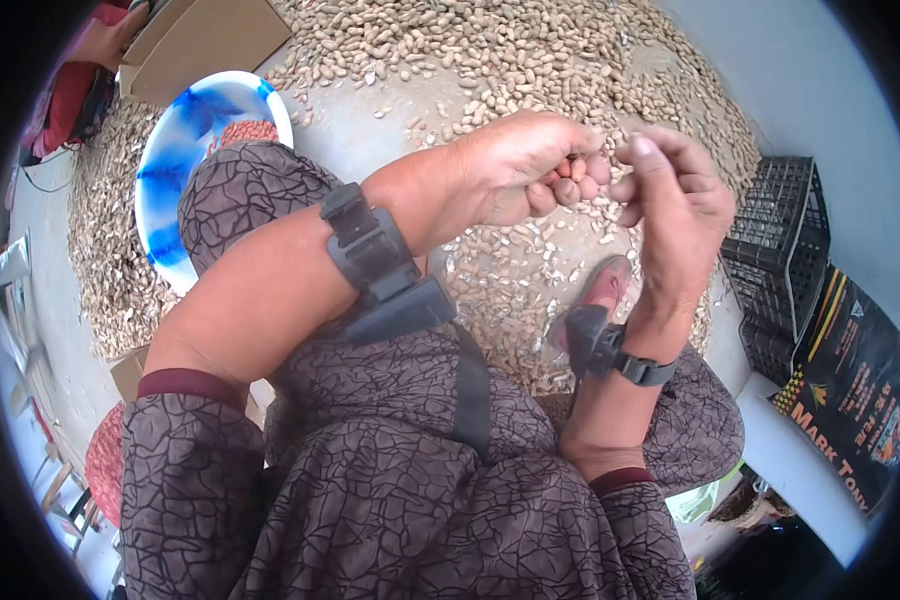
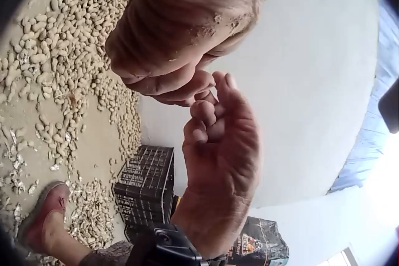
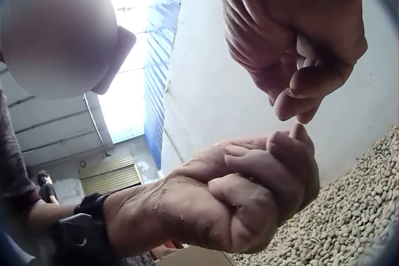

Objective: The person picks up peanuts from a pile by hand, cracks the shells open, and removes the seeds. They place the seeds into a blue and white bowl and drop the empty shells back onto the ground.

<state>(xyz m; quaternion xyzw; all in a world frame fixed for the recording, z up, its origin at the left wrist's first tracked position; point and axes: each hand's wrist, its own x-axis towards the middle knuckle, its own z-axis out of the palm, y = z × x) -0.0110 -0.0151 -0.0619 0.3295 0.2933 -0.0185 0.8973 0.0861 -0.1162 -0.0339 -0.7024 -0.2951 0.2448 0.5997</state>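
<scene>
My left hand [image 1: 520, 165] curls its fingers round several reddish peanut kernels [image 1: 577, 169], which show at its palm. Facing it from the right, my right hand [image 1: 678, 205] has bent fingers and its thumb close to the left fingertips. In the left wrist view the right hand [image 2: 221, 154] is below the left hand [image 2: 181, 35], their fingertips close together. In the right wrist view the left hand [image 3: 249, 185] is closed beneath the right hand [image 3: 299, 35]; whether the right fingers hold anything cannot be made out.
Unshelled peanuts [image 1: 410, 40] and broken shells [image 1: 500, 290] cover much of the floor. A blue and white basin [image 1: 158, 185] with red kernels [image 1: 250, 131] stands at the left knee, by a cardboard box [image 1: 205, 50]. Black crates [image 1: 778, 220] stand by the wall at right.
</scene>
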